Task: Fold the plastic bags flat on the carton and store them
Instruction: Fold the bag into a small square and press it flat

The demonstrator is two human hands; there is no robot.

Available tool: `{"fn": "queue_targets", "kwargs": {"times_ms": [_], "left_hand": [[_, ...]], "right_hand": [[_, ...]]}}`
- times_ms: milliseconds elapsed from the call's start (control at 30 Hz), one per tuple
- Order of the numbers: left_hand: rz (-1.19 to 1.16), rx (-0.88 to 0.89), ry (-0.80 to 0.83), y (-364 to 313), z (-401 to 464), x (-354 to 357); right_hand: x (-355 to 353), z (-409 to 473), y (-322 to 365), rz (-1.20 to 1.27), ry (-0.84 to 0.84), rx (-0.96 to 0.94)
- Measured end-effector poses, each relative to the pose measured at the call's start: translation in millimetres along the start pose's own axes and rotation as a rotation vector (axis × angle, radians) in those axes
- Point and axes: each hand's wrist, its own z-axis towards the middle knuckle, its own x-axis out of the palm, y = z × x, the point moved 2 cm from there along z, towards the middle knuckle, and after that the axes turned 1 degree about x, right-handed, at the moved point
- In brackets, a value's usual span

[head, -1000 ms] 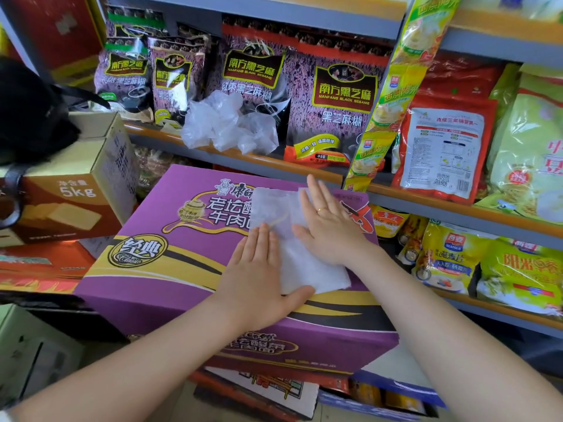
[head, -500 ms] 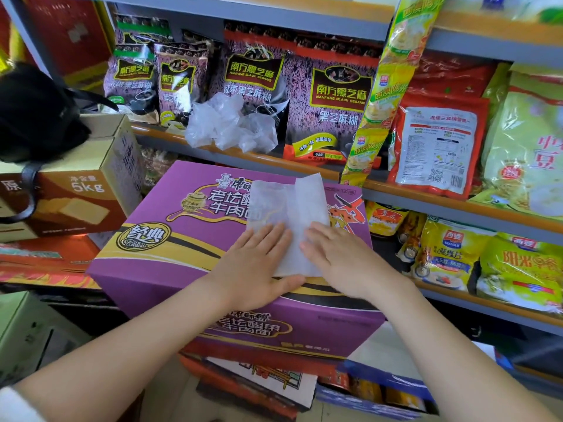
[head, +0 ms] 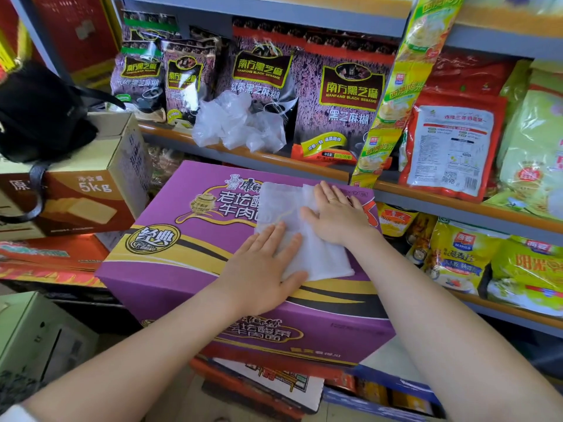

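A white plastic bag (head: 316,254) lies flat on top of the purple carton (head: 182,239). The left hand (head: 262,269) and the right hand (head: 335,217) both press on it with straight, flat fingers, holding nothing. More crumpled bags (head: 237,123) sit on the shelf (head: 170,132) behind.

Under my hands: translucent white plastic bag (head: 316,257) on a purple carton (head: 182,257) with gold and black stripes. Shelf (head: 274,156) edge: orange. Crumpled bags (head: 237,123): clear white.

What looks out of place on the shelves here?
A loose heap of crumpled clear plastic bags sits on the shelf edge in front of the black sesame packs, untidy among the goods.
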Motion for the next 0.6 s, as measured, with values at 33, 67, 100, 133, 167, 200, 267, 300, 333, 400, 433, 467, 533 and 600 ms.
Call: {"fn": "queue_targets", "kwargs": {"times_ms": [33,67,100,133,167,200,267,300,333,400,433,467,533,600], "left_hand": [[-0.014,0.021,0.018,2.1,-0.4,-1.9],[-0.029,0.046,0.026,5.3,-2.2,-5.3],[-0.044,0.080,0.008,9.0,-4.4,-10.2],[-0.051,0.120,-0.029,13.2,-6.8,-14.8],[-0.056,0.160,-0.058,16.9,-9.7,-19.1],[-0.061,0.196,-0.072,21.2,-12.0,-21.4],[-0.082,0.243,-0.060,28.8,-14.2,-20.9],[-0.091,0.248,-0.043,32.0,-14.3,-18.1],[-0.098,0.244,-0.030,35.2,-14.1,-14.4],[-0.108,0.232,-0.021,38.3,-13.3,-10.0],[-0.113,0.230,-0.024,38.6,-12.8,-9.8],[-0.117,0.228,-0.029,39.2,-12.2,-10.4],[-0.119,0.215,-0.046,38.8,-11.0,-15.1],[-0.105,0.202,-0.064,37.2,-9.3,-20.1]], "right_hand": [[-2.1,-1.9,0.9,0.008,-0.010,-0.008],[-5.0,-8.6,2.1,0.009,-0.049,-0.042],[-7.7,-19.1,2.6,0.012,-0.111,-0.107],[-10.3,-33.1,2.4,0.036,-0.173,-0.203],[-13.4,-50.2,2.1,0.076,-0.192,-0.302],[-15.0,-67.0,0.8,0.104,-0.154,-0.384],[-15.1,-93.4,-2.1,0.060,-0.029,-0.475],[-13.4,-100.1,-4.9,0.020,0.025,-0.481],[-11.3,-103.2,-7.9,-0.007,0.068,-0.477],[-8.7,-104.3,-11.4,-0.038,0.093,-0.474],[-9.2,-104.5,-12.1,-0.036,0.075,-0.473],[-9.6,-104.6,-13.1,-0.033,0.055,-0.469],[-11.3,-105.2,-14.3,-0.043,0.043,-0.450],[-14.4,-104.5,-14.1,-0.072,0.052,-0.445]]}}
